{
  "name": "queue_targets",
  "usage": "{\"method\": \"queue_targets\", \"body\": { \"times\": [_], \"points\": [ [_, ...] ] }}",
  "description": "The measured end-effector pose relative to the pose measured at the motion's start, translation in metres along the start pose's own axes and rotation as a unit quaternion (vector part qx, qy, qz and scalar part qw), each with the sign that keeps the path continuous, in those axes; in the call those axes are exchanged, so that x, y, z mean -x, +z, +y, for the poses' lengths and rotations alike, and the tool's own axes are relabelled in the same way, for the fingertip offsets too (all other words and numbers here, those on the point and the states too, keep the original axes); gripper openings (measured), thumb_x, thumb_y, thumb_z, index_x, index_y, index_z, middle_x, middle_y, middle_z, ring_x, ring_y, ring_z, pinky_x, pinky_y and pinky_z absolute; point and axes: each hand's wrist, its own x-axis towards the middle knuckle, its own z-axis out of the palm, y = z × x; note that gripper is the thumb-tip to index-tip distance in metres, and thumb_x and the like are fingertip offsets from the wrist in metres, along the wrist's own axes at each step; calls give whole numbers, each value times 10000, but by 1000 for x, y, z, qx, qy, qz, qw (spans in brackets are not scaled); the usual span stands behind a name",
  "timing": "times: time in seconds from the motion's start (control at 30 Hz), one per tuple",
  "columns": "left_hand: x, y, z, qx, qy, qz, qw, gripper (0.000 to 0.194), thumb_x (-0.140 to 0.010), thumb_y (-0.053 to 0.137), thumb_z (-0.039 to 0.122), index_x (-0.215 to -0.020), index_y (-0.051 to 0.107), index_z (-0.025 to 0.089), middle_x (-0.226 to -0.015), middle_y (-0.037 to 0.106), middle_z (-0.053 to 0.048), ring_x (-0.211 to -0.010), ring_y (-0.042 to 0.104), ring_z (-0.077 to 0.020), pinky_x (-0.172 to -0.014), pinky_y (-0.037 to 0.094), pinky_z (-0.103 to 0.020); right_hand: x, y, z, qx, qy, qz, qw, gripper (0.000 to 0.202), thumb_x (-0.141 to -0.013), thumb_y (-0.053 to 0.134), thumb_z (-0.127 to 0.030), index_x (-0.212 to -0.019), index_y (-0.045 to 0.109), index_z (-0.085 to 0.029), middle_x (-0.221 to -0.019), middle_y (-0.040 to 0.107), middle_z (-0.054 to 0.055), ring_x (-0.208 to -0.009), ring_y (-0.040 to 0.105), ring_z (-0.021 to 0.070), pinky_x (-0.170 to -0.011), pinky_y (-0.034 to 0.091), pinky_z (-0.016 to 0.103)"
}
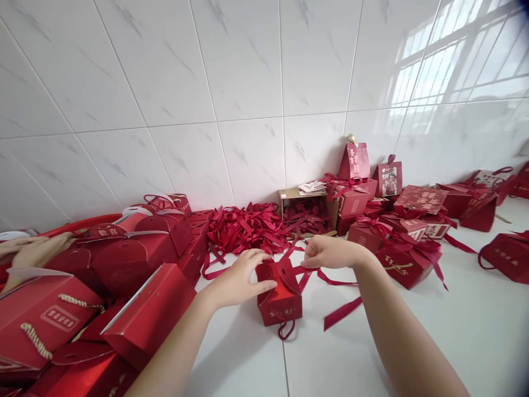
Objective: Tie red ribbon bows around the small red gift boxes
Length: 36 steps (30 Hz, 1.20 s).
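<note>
A small red gift box (pixel 276 317) stands upright on the white tiled surface in front of me. Its rounded top flaps have punched holes, and a dark red cord loop hangs from its front. My left hand (pixel 242 280) rests at the box's left side, fingers and thumb apart around its upper edge. Just right of the box, my right hand (pixel 330 252) has its fingers pinched together on a dark red ribbon (pixel 301 269) that runs toward the box's top. The ribbon's trailing lengths lie to the right of the box.
A heap of loose red ribbons (pixel 252 226) lies against the tiled wall, beside an open carton (pixel 303 194) holding more red pieces. Red boxes (pixel 136 253) are piled at left, where another person's hands (pixel 39 251) show. Ribbon-tied boxes (pixel 407 258) stand at right.
</note>
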Motion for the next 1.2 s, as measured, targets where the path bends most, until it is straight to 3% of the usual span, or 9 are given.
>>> {"method": "queue_targets", "body": {
  "times": [0.2, 0.37, 0.6, 0.77, 1.0, 1.2],
  "points": [
    [-7, 17, 5, 74, 0, -21, 997, 480, -725, 630, 332, -1182, 519, 239, -1283, 497, -85, -1208, 462, -265, -1025, 374, -396, -5, 5, -6, 18, 25, 10, 999, 366, -719, 522, -305, -504, 245, -199, -488, 206, -66, -472, 189, 78, -448, 156, 263],
    [-12, 26, 5, 120, -21, 5, 993, 341, -771, 571, 327, -1099, 559, 234, -1229, 533, -74, -1181, 486, -245, -1007, 381, -374, -11, 11, -10, 23, 20, 4, 1000, 344, -724, 507, -289, -504, 260, -195, -479, 213, -67, -466, 193, 76, -445, 166, 259],
    [-18, 35, 7, 128, -1, 49, 991, 170, -822, 502, 337, -887, 599, 213, -1132, 577, -70, -1093, 519, -237, -954, 409, -373, -16, 15, -11, 48, 20, 6, 999, 320, -728, 511, -273, -491, 314, -187, -469, 247, -62, -463, 225, 78, -447, 174, 258],
    [-19, 33, 11, 150, -8, 53, 987, 169, -832, 477, 320, -835, 596, 200, -1106, 586, -68, -1068, 532, -237, -945, 411, -369, -16, 15, -10, 53, 13, 8, 999, 343, -743, 513, -295, -495, 300, -191, -482, 232, -58, -471, 211, 83, -447, 172, 262],
    [-18, 25, 10, 218, -46, -3, 975, 194, -841, 450, 317, -911, 585, 196, -1074, 604, -39, -1008, 552, -211, -867, 428, -313, -16, 15, -11, 57, 10, 5, 998, 337, -752, 528, -329, -502, 349, -190, -501, 291, -45, -484, 268, 91, -457, 207, 258],
    [-20, 28, 13, 190, -50, 32, 980, 266, -873, 411, 402, -845, 565, 187, -925, 598, -29, -895, 550, -202, -797, 427, -307, -18, 18, -11, 63, 18, 6, 998, 320, -765, 536, -336, -513, 409, -186, -510, 360, -33, -498, 333, 101, -463, 241, 256]
  ]
}}
